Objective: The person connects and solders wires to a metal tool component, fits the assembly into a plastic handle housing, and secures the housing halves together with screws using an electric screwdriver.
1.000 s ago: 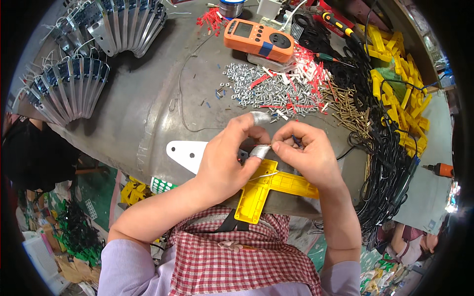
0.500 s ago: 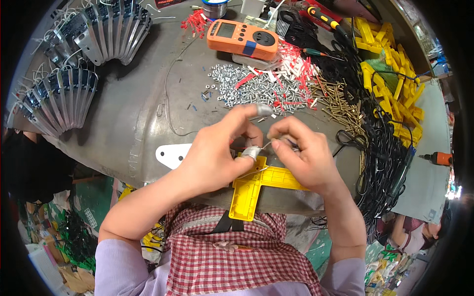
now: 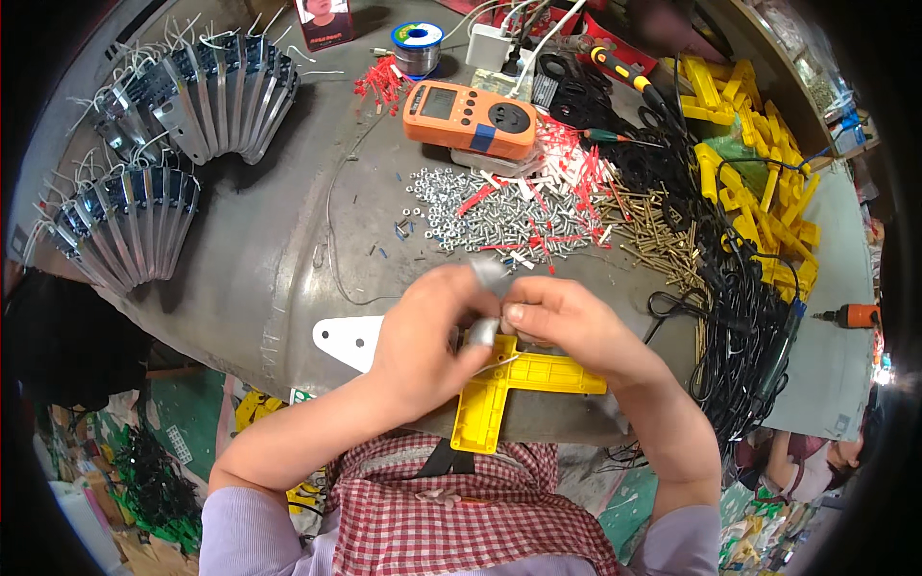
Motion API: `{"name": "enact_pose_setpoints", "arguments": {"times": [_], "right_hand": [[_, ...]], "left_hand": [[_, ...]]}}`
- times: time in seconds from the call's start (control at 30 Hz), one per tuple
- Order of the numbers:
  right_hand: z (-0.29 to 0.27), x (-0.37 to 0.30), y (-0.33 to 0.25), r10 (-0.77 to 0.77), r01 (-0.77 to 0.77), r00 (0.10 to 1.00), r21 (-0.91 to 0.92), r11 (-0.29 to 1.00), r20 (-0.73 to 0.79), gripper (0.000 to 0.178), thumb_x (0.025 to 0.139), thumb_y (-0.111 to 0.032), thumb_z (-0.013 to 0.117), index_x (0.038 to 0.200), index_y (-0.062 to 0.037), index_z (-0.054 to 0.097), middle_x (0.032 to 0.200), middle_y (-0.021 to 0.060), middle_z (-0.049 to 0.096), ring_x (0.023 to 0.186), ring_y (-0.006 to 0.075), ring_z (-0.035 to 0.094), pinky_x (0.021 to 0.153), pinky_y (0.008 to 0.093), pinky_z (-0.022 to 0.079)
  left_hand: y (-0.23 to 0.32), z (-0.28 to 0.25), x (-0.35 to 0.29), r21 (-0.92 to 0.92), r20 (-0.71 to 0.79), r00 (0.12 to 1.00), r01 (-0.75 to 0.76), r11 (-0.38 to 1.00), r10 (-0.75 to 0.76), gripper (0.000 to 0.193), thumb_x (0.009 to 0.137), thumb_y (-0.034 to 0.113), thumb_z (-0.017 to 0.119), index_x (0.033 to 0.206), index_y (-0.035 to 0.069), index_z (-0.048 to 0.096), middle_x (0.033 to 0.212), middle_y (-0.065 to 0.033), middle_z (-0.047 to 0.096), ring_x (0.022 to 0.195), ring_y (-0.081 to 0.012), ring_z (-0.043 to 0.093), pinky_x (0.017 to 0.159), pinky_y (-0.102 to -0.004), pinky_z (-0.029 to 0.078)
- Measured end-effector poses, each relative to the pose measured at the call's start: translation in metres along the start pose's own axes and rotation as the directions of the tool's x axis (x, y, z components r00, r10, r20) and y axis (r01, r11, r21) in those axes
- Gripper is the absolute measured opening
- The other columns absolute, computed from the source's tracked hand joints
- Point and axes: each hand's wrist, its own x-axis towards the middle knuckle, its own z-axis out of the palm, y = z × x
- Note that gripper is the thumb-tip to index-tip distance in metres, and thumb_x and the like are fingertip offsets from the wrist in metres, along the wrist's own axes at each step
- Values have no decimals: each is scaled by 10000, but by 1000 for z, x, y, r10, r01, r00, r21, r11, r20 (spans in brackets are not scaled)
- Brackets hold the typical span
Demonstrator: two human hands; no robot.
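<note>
My left hand has silver wrapping on two fingertips, which are blurred and curled in toward the other hand. The thumb and fingers of my right hand are pinched together and meet the left fingertips. Whatever lies between them is hidden. Just below sits a yellow plastic housing, an open T-shaped shell with ribs inside, at the table's near edge. A thin wire crosses its top beside my left thumb. Partly under my left hand lies a white plate with holes.
Beyond my hands are piled screws and nuts, brass-coloured screws and an orange meter. Metal strip bundles stand left. Black cables and yellow housings crowd the right. A solder spool stands at the back.
Both hands have come nearer to me and their fingertips have closed together. The thin wire end seen between them earlier is now hidden. The view has shifted slightly.
</note>
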Motion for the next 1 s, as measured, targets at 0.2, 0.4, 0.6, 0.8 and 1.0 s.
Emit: {"name": "enact_pose_setpoints", "arguments": {"times": [0.2,0.4,0.6,0.8,1.0], "right_hand": [[7,-3,4,-673,329,739,-871,366,-4,119,849,-117,595,904,-13,607,825,75,633,732,151,612,676,319,484],[12,0,6,-637,374,771,-801,469,-13,122,779,-112,673,856,-42,609,772,97,605,723,288,613,642,378,489],[6,7,9,-715,414,696,-850,326,65,93,784,-100,651,828,-37,600,768,99,616,685,289,614,604,383,483],[-2,15,10,-646,378,758,-748,546,-89,106,801,-119,639,844,-27,609,744,98,610,704,304,605,639,379,486],[-1,-36,20,-681,213,710,-868,448,-177,199,753,-132,673,932,-68,615,935,80,568,808,249,560,707,354,459]], "left_hand": [[-4,-3,7,-203,36,979,206,957,-202,525,722,-52,606,1197,31,397,824,-49,593,849,-137,555,856,-308,423],[-9,-3,2,-175,27,962,272,946,-271,513,721,-24,643,1174,26,406,840,-45,601,884,-140,560,836,-293,432],[-12,-22,-8,-249,246,940,297,922,-237,655,730,56,706,1283,-7,361,1070,-107,584,1017,-191,553,904,-323,421],[-3,-23,-28,67,117,992,40,997,-47,460,734,25,629,1183,25,529,1076,-107,594,1025,-265,569,999,-461,324],[-6,-6,-21,160,37,998,-53,986,48,283,626,-11,660,897,52,606,850,-44,617,879,-225,595,865,-431,359]]}}
